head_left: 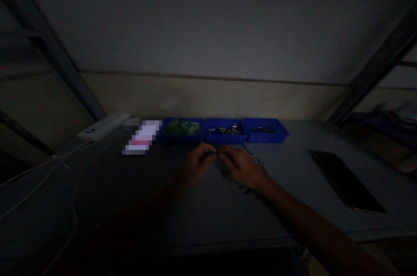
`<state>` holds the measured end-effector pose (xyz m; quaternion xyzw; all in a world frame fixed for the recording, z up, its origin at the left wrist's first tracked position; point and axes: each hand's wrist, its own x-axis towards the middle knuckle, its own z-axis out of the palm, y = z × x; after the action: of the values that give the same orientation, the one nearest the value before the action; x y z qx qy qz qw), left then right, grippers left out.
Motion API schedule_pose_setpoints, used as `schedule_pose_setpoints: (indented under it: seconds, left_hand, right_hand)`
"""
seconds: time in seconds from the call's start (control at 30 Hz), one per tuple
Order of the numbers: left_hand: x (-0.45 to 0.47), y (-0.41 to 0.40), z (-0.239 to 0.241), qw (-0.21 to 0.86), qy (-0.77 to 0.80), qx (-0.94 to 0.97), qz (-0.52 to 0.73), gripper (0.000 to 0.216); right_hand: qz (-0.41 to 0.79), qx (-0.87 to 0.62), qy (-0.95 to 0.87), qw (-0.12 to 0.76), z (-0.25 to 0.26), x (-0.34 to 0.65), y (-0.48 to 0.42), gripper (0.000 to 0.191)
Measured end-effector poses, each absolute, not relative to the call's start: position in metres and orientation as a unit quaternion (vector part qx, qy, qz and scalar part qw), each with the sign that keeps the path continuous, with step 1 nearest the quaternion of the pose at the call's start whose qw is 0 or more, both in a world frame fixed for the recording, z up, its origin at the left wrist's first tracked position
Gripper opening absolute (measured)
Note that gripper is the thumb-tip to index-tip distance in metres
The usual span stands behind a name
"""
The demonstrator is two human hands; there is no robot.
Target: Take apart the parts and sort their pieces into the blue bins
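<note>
My left hand (198, 162) and my right hand (239, 164) meet fingertip to fingertip above the dark table. Both are closed in a pinch around something small and dark between them, too dim to name. Under and beside my right hand lies a loose pile of small metal pieces (246, 188), partly covered by the hand and wrist. Just beyond my hands stand three blue bins in a row. Green packets fill the left bin (182, 138). Short shiny metal cylinders lie in the middle bin (225, 138), and thin dark metal pieces in the right bin (267, 138).
A black phone or tablet (347, 181) lies at the right. A white device (104, 127) with cables (75, 189) sits at the left, near a blurred-out sheet or screen (143, 137). Metal posts (70, 56) rise at the table's sides, and a wall (215, 98) closes the back.
</note>
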<state>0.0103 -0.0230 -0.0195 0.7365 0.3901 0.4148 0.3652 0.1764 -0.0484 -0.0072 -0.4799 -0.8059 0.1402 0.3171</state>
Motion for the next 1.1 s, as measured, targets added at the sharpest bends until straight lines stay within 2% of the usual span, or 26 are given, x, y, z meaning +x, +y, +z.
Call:
schedule_pose_setpoints:
  seconds: [0.2, 0.3, 0.37, 0.47, 0.57, 0.73, 0.87, 1.03, 1.1]
  left_hand:
    - [0.015, -0.021, -0.019, 0.432, 0.361, 0.709, 0.424, 0.014]
    - [0.021, -0.014, -0.019, 0.431, 0.365, 0.705, 0.429, 0.016]
    - [0.024, -0.011, -0.021, 0.389, 0.389, 0.729, 0.407, 0.022]
    - [0.024, -0.017, -0.022, 0.239, 0.394, 0.827, 0.323, 0.028]
    - [0.023, -0.03, -0.019, 0.129, 0.388, 0.877, 0.252, 0.027]
    - [0.023, -0.037, -0.013, 0.117, 0.388, 0.884, 0.232, 0.01]
    - [0.019, -0.034, -0.013, 0.111, 0.389, 0.886, 0.224, 0.01]
    - [0.01, -0.029, -0.015, 0.085, 0.37, 0.902, 0.207, 0.011]
    - [0.006, -0.023, -0.017, 0.077, 0.381, 0.895, 0.219, 0.011]
  right_hand:
    - [0.213, -0.459, -0.789, 0.348, -0.005, 0.18, -0.039, 0.02]
    - [0.184, -0.466, -0.794, 0.343, 0.005, 0.184, -0.024, 0.022]
    - [0.118, -0.495, -0.779, 0.366, 0.01, 0.186, -0.011, 0.02]
    - [0.017, -0.565, -0.722, 0.399, 0.007, 0.19, 0.007, 0.022]
    - [-0.057, -0.593, -0.713, 0.37, -0.005, 0.191, 0.016, 0.02]
    - [-0.095, -0.6, -0.725, 0.325, -0.016, 0.191, 0.016, 0.023]
    - [-0.09, -0.593, -0.74, 0.305, -0.014, 0.187, 0.013, 0.027]
    - [-0.088, -0.583, -0.725, 0.356, -0.008, 0.174, -0.002, 0.029]
    - [-0.048, -0.57, -0.739, 0.356, -0.005, 0.168, -0.012, 0.026]
